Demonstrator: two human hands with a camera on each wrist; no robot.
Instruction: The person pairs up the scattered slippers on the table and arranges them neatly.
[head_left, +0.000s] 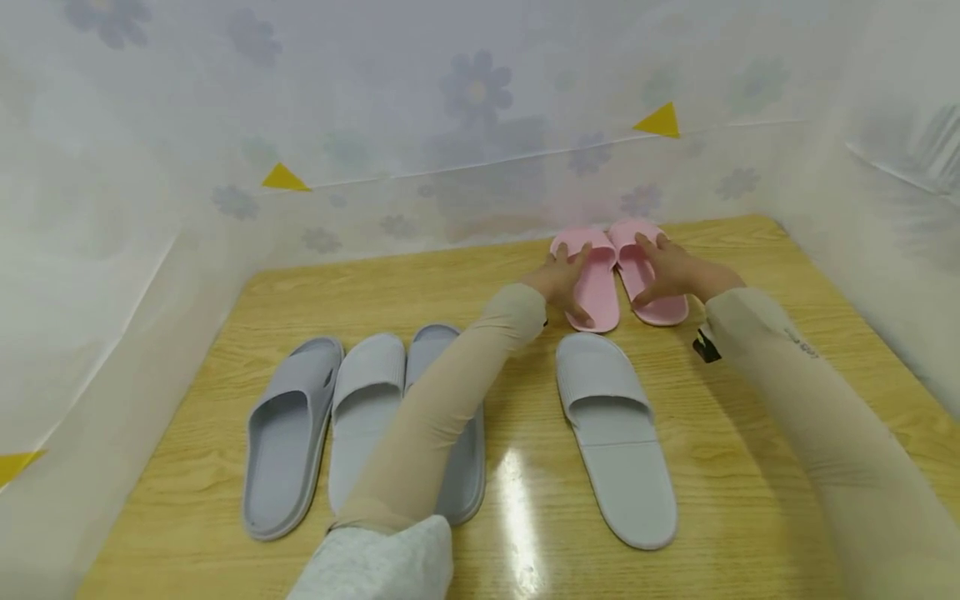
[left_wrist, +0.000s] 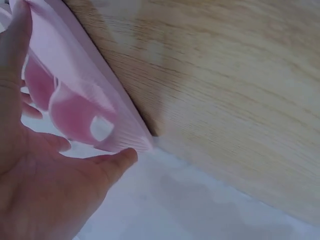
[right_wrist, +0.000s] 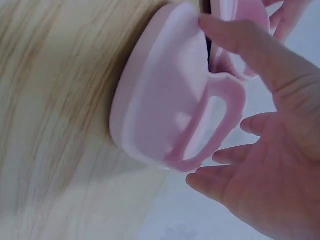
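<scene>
At the far edge of the wooden table, close against the flowered white backdrop, the two pink slippers lie side by side with their inner edges touching or nearly so. The left hand cups the left pink slipper, fingers loosely curved over its strap and thumb along the near side; the right hand does the same on the right pink slipper, thumb toward the seam between the pair and fingers spread over the outer side. Neither grip looks like a firm clamp, more a light steadying hold with the soles on the wood. To do this step well, I judge the hands should press the pair together evenly from both outer sides, keeping toes level and heels in line, and slide instead of lifting so the soft foam does not twist. Four grey slippers lie nearer the person, three grouped under the left forearm and one apart, so the sleeves should stay raised to avoid dragging them.
</scene>
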